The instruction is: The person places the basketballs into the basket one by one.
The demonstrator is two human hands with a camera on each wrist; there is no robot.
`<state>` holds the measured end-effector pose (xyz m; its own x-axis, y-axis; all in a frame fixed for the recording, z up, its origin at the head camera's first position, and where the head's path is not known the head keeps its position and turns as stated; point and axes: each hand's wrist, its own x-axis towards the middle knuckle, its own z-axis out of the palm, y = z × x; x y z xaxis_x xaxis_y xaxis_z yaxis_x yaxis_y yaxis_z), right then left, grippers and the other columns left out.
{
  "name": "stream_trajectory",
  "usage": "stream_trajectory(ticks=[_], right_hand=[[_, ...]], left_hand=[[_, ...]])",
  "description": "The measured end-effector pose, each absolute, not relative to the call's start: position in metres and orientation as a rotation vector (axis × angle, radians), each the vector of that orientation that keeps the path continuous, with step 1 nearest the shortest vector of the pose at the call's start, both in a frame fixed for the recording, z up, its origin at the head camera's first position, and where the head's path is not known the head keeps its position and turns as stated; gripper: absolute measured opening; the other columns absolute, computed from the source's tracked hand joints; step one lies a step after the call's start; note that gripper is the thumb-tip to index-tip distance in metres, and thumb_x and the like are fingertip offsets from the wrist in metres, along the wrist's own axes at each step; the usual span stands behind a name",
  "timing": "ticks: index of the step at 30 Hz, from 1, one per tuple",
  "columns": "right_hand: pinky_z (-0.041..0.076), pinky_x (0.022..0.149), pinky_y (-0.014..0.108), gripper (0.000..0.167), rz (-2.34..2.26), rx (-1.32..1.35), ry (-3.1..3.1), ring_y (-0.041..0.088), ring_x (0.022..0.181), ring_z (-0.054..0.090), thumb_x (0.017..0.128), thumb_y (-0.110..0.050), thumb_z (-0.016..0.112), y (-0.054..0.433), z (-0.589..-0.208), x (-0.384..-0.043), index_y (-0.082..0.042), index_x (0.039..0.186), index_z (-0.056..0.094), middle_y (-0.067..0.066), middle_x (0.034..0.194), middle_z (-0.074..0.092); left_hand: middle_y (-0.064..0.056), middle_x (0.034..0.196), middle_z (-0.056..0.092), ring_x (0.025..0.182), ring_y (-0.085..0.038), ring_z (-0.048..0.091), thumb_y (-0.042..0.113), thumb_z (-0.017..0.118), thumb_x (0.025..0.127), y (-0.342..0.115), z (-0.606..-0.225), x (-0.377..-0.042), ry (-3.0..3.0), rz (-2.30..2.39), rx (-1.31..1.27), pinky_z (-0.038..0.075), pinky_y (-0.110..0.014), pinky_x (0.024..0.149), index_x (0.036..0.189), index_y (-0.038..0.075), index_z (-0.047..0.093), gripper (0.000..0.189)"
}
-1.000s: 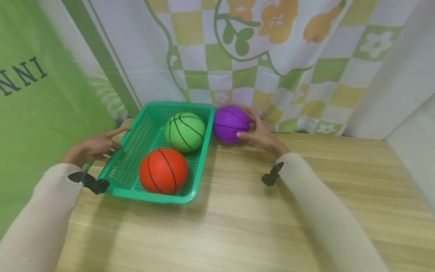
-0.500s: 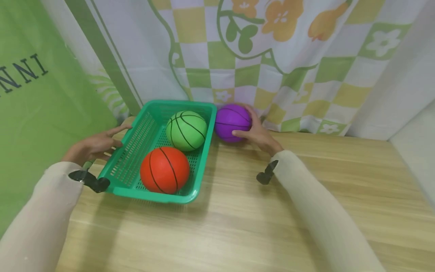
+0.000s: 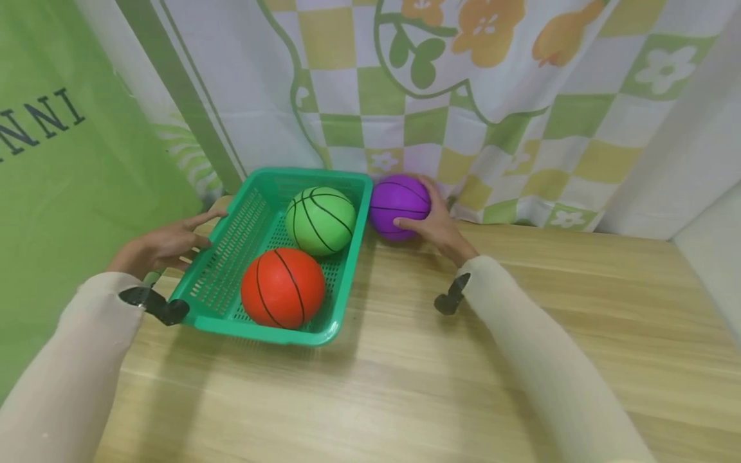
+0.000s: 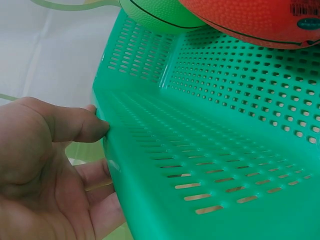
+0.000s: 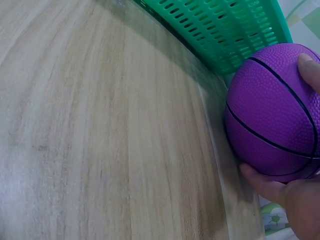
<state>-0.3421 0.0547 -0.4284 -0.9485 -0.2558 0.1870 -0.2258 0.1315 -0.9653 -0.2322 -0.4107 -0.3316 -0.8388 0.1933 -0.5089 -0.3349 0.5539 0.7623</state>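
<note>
In the head view a green plastic basket (image 3: pixel 341 308) holds a green toy basketball (image 3: pixel 321 222) and a red toy basketball (image 3: pixel 282 288). Fingers of my left hand (image 3: pixel 164 245) touch the outside of its left rim; in the left wrist view the thumb tip of that left hand (image 4: pixel 45 160) meets the basket rim (image 4: pixel 117 172). Against the basket's right side, at the back of the table, is a purple toy basketball (image 3: pixel 398 209). My right hand (image 3: pixel 437 225) grips it from the right, thumb in front, fingers behind. The right wrist view shows fingers on the purple basketball (image 5: pixel 272 110).
The wooden table (image 3: pixel 417 373) stretches in front and to the right. A checked curtain (image 3: pixel 428 128) hangs close behind the basket and purple ball. Green fabric (image 3: pixel 75 225) with letters hangs at the left. A white wall (image 3: pixel 714 218) borders the right side.
My right hand has moved left and closed its fingers round the purple basketball, which stays beside the basket. The left hand keeps its place at the rim. The view has shifted slightly.
</note>
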Motion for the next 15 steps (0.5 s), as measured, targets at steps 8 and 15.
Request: stream_trajectory(ticks=[8, 15], right_hand=[[0.039, 0.103, 0.058, 0.099, -1.833, -0.588, 2.485, 0.040, 0.131, 0.043, 0.074, -0.012, 0.089, 0.064, -0.422, -0.340, -0.019, 0.156, 0.033, 0.014, 0.150, 0.037], [0.042, 0.100, 0.058, 0.100, -1.730, -0.736, 2.482, 0.041, 0.125, 0.048, 0.071, -0.008, 0.089, 0.066, -0.414, -0.339, -0.015, 0.155, 0.035, 0.015, 0.147, 0.041]], left_hand=[[-0.041, 0.148, 0.024, 0.125, -0.050, 0.048, 0.003, 0.037, 0.102, -0.409, -0.331, -0.233, 2.235, 1.242, -0.090, 0.054, -0.048, 0.087, 0.161, 0.028, -0.007, 0.078], [-0.042, 0.150, 0.020, 0.130, -0.056, 0.040, 0.002, 0.037, 0.103, -0.413, -0.329, -0.231, 2.247, 1.224, -0.082, 0.053, -0.049, 0.090, 0.161, 0.027, -0.008, 0.078]])
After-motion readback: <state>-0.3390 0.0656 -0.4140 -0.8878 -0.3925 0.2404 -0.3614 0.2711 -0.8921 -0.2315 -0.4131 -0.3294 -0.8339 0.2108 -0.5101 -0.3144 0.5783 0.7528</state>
